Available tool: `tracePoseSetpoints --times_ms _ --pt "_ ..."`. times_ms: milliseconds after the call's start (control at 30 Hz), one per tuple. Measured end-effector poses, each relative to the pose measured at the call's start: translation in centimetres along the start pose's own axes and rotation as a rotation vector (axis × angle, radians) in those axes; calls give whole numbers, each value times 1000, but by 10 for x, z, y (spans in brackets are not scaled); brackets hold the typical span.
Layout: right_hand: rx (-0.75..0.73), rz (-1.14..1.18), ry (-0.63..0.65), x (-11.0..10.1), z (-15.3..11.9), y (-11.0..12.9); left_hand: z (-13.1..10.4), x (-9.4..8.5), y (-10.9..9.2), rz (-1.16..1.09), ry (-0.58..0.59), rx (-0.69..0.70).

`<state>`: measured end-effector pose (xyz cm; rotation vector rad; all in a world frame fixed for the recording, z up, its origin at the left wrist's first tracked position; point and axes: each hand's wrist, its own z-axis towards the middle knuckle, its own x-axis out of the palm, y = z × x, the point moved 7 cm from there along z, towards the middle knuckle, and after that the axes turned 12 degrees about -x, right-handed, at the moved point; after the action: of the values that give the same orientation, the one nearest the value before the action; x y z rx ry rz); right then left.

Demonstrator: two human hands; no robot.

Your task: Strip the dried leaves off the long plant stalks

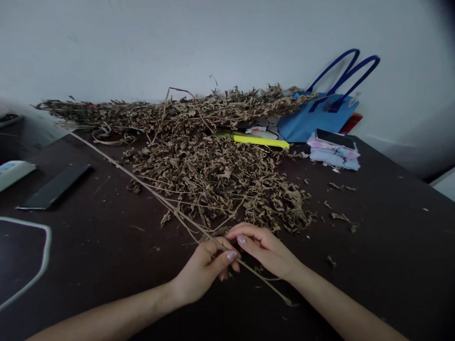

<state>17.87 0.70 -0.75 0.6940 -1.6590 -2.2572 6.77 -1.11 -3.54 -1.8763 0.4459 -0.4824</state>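
Over the table (392, 199), left grip (201, 271) pinches stem (138, 181) slanting away leftward; right grip (267, 248) unclear.

Surface (397, 229): dark, abutting a pale wall (163, 38). Right rear: blue bag (311, 122), tilted, two dark blue handles raised; a red item (351, 122), partly hidden, shows just beside it. In front of the bag: a dark flat device (335, 138) resting on a pink-and-pale-blue soft bundle (333, 157). Left of these: a bright yellow elongated item (262, 141), identity unclear. Left side: black slab-shaped device (54, 187), lying flat; near it, a white block (15, 178). Nearer the viewer: white cable (48, 240), bent, running out of view.
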Motion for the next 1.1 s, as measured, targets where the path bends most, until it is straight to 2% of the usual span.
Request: tracePoseSetpoints --times_ms 133,200,267,400,567,700,900,1000,1100 --pt "175 191 76 19 -5 -12 -4 13 7 84 48 -40" --pt "213 274 96 27 -7 -13 -6 16 9 122 51 -43" --pt "188 287 89 30 -6 -10 -8 17 9 150 44 -31" --pt "30 106 73 28 -3 5 -10 20 11 221 56 15" --pt "54 70 128 31 -4 8 -10 25 12 196 103 25" --pt "-94 -137 96 20 -3 22 -11 25 11 166 164 -32" --pt "-185 -446 127 7 -6 30 -13 24 6 174 220 -69" --pt "-231 -682 135 3 -6 30 -13 22 1 165 205 -36" --pt "-240 -840 63 -9 -5 32 -14 17 -6 197 149 25"
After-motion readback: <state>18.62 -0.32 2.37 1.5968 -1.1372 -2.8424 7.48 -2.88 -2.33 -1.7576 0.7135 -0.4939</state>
